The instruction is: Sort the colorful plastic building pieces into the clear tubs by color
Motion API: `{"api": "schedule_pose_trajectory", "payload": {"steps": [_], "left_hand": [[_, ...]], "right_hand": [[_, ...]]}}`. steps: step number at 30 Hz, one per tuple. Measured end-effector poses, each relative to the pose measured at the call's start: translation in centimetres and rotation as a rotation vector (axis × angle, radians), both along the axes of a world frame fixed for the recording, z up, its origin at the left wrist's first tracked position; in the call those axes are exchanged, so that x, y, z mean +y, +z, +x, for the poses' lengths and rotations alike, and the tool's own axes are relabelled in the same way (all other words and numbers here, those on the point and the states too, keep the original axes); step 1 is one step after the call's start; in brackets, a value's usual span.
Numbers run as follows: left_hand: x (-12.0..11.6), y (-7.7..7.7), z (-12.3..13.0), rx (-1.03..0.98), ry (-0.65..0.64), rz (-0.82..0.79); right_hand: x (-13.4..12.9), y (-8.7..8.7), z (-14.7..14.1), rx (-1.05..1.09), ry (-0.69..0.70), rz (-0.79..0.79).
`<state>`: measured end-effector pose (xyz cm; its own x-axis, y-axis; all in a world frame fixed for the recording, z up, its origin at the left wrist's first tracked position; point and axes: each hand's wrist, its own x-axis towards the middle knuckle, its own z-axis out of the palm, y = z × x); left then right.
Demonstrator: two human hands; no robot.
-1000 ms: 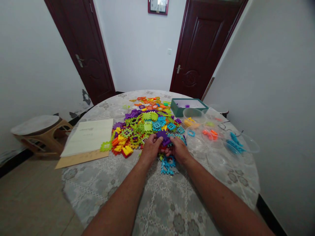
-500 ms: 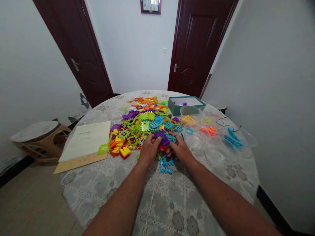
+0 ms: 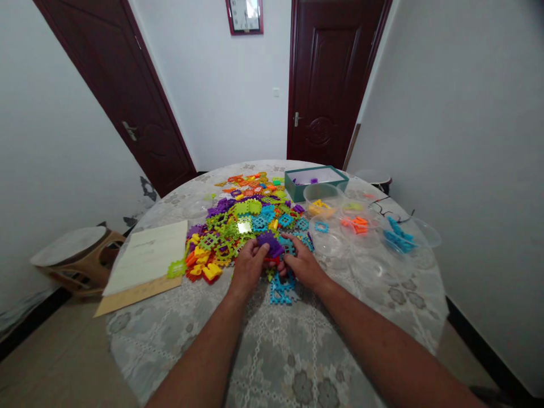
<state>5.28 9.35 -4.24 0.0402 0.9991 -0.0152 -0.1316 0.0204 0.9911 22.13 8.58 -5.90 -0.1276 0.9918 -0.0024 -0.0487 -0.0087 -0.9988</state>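
Note:
Between my hands, just over the near edge of a pile of plastic building pieces, is a purple interlocking building piece (image 3: 268,242). My left hand (image 3: 250,265) pinches its left side, thumb on top. At its right edge my right hand (image 3: 306,268) is closed, thumb and curled fingers against the piece; the exact grip is partly hidden. Something red (image 3: 272,260) shows just under the purple piece. Blue toothed pieces (image 3: 280,292) lie on the table below my hands. Behind them the pile (image 3: 225,226) mixes green, purple, blue, yellow and orange pieces.
Clear plastic tubs (image 3: 325,195) hold yellow, orange and blue pieces on the right. Behind them sits a green box (image 3: 297,191) with purple pieces. Paper sheets (image 3: 147,255) lie at the left on the round table's patterned cloth (image 3: 272,351). A stool (image 3: 70,249) stands left of the table.
The camera view has shifted slightly, with more of the wall clock showing. Both hands stay closed at the purple building piece, with little other visible movement.

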Motion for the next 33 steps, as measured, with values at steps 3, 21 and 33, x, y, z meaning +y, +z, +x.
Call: {"api": "schedule_pose_trajectory", "payload": {"steps": [3, 21, 33], "left_hand": [[0.2, -0.2, -0.2, 0.007, 0.001, 0.001], [0.6, -0.2, -0.7, -0.045, 0.082, 0.0], [1.1, -0.1, -1.3, 0.037, 0.112, -0.062]], "right_hand": [[0.1, 0.1, 0.0, 0.037, 0.008, -0.025], [0.9, -0.9, -0.3, 0.08, 0.055, -0.048], [1.0, -0.2, -0.5, 0.023, 0.049, -0.037]]}}
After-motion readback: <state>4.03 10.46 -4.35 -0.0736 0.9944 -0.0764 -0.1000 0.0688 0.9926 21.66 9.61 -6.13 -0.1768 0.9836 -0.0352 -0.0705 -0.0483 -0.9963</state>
